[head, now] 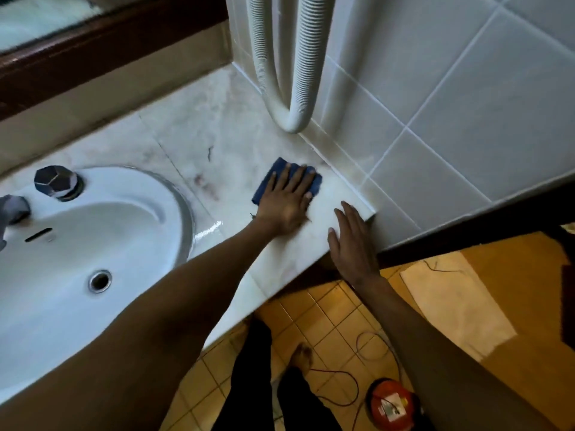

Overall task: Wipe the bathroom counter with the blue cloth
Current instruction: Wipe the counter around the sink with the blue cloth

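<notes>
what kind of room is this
Most likely a bathroom. A white sink with a tap knob is set into a marble counter, the wall is tiled, and a mirror hangs above. The left hand presses a blue cloth flat on the counter.

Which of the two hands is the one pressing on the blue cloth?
The left hand: it lies flat on the blue cloth, on the counter. The right hand rests bare at the counter's front corner by the tiled wall.
</notes>
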Available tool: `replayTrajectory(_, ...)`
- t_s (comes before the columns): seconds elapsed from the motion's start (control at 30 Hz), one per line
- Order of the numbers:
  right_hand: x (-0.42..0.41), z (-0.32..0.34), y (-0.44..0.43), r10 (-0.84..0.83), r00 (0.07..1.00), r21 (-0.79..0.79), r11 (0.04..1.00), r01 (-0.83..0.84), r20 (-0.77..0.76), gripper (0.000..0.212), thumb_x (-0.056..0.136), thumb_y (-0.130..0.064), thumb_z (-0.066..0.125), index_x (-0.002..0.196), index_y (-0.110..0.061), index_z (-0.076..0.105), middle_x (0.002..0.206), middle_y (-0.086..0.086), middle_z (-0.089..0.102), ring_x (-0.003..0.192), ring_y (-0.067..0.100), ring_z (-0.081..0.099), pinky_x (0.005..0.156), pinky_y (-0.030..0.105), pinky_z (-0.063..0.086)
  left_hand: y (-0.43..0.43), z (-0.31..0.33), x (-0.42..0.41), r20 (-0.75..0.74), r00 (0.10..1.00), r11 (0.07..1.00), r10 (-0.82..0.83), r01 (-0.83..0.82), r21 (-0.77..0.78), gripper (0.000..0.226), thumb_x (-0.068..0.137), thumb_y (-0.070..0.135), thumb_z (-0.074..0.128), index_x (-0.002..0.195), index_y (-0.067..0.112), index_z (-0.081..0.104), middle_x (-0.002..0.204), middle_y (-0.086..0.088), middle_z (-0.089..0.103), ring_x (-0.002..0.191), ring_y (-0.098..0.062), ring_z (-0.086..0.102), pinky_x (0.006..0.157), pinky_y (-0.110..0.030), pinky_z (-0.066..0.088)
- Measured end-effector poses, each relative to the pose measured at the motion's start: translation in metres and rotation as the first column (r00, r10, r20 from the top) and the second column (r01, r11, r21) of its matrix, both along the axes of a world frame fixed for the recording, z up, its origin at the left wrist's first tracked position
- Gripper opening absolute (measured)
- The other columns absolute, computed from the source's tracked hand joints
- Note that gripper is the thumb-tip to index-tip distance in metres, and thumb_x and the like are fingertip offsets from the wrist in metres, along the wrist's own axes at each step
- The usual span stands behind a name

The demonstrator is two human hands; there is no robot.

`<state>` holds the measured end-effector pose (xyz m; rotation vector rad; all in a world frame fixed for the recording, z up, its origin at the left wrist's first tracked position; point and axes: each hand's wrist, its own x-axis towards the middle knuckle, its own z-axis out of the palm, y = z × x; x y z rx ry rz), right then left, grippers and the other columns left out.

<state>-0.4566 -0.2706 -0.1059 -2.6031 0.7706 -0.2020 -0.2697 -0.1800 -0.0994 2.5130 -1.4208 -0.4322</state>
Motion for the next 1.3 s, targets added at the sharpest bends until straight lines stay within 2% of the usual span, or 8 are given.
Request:
replayTrajectory(0.13, -0.011, 0.005, -0.005, -0.004, 1.0, 0.027, 1.0, 0.005, -0.031, 0.047, 0.102, -0.029, 0.041, 0.144, -0.008, 0.044, 0.158, 0.013, 0.035, 0.147, 0.027, 0.029, 0.119, 0.049, 0.03, 0.051, -0.002, 0.004, 0.063, 0.977, 0.979, -0.202, 0.202, 0.003, 0.056, 0.107, 0.048, 0.013, 0.161, 0.035, 0.005, 0.168, 0.011, 0.002, 0.155, -0.016, -0.006, 0.126, -0.041, -0.003)
replayTrajectory(0.23, -0.016, 0.008, -0.007, 0.016, 0.998, 0.038, 0.999, -0.014, -0.054, 0.048, 0.103, -0.029, 0.04, 0.146, -0.008, 0.042, 0.159, 0.012, 0.033, 0.149, 0.027, 0.026, 0.121, 0.048, 0.026, 0.06, -0.003, 0.023, 0.09, 0.996, 1.0, -0.018, 0.016, 0.023, 0.057, 0.106, 0.048, 0.013, 0.161, 0.035, 0.006, 0.169, 0.008, 0.006, 0.157, -0.022, -0.001, 0.126, -0.048, 0.003)
replayTrajectory(0.37, -0.025, 0.015, -0.011, 0.035, 0.994, 0.049, 0.998, -0.03, -0.099, 0.049, 0.104, -0.03, 0.039, 0.149, -0.011, 0.037, 0.162, 0.009, 0.028, 0.15, 0.025, 0.022, 0.124, 0.042, 0.017, -0.004, 0.001, -0.006, -0.008, 0.967, 0.965, 0.254, -0.252, 0.069, 0.059, 0.107, 0.043, 0.015, 0.161, 0.027, 0.0, 0.169, 0.001, -0.005, 0.156, -0.03, -0.009, 0.124, -0.051, -0.007)
replayTrajectory(0.53, -0.043, 0.031, -0.022, -0.023, 0.999, 0.058, 0.998, 0.025, -0.029, 0.048, 0.105, -0.028, 0.042, 0.148, -0.008, 0.041, 0.157, 0.013, 0.037, 0.149, 0.028, 0.028, 0.121, 0.042, 0.023, -0.043, 0.007, -0.06, -0.041, 0.998, 0.996, 0.056, -0.053, 0.067, 0.058, 0.108, 0.043, 0.016, 0.161, 0.027, 0.0, 0.17, 0.0, -0.002, 0.155, -0.029, -0.012, 0.124, -0.049, -0.01)
replayTrajectory(0.77, -0.027, 0.039, -0.019, -0.024, 1.0, 0.176, 0.984, 0.021, 0.016, 0.047, 0.106, -0.033, 0.035, 0.149, -0.014, 0.037, 0.159, 0.009, 0.034, 0.147, 0.023, 0.029, 0.121, 0.043, 0.027, 0.043, 0.001, -0.092, 0.04, 0.974, 0.974, -0.225, 0.223, 0.044, 0.055, 0.107, 0.049, 0.016, 0.16, 0.04, 0.002, 0.169, 0.011, 0.001, 0.156, -0.019, -0.007, 0.126, -0.044, -0.004)
replayTrajectory(0.9, -0.004, 0.03, 0.004, 0.115, 0.993, 0.138, 0.984, -0.114, -0.001, 0.049, 0.106, -0.034, 0.036, 0.149, -0.012, 0.038, 0.16, 0.01, 0.031, 0.147, 0.025, 0.029, 0.12, 0.04, 0.026, 0.126, 0.003, -0.09, 0.046, 0.997, 0.997, -0.066, 0.064, 0.042, 0.054, 0.109, 0.047, 0.017, 0.159, 0.041, 0.0, 0.168, 0.014, -0.002, 0.156, -0.015, -0.01, 0.126, -0.041, -0.005)
replayTrajectory(1.07, 0.022, 0.014, 0.06, 0.361, 0.913, 0.023, 0.931, -0.363, -0.191, 0.068, 0.102, -0.048, 0.024, 0.157, -0.008, 0.019, 0.167, 0.013, 0.007, 0.154, 0.028, 0.007, 0.124, 0.044, 0.009, 0.195, 0.006, -0.076, 0.037, 0.976, 0.973, 0.213, -0.216, 0.081, 0.055, 0.108, 0.045, 0.019, 0.161, 0.035, 0.006, 0.169, 0.01, 0.003, 0.156, -0.017, -0.007, 0.125, -0.049, 0.004)
replayTrajectory(1.3, 0.04, 0.003, 0.131, 0.47, 0.86, -0.001, 0.878, -0.479, -0.199, 0.075, 0.1, -0.056, 0.011, 0.159, -0.011, 0.008, 0.167, 0.009, -0.002, 0.155, 0.021, -0.005, 0.126, 0.042, 0.0, 0.233, -0.002, -0.119, 0.075, 0.918, 0.919, 0.389, -0.392, 0.038, 0.056, 0.107, 0.045, 0.02, 0.161, 0.03, 0.014, 0.169, 0.004, 0.012, 0.157, -0.02, 0.002, 0.125, -0.048, 0.01)
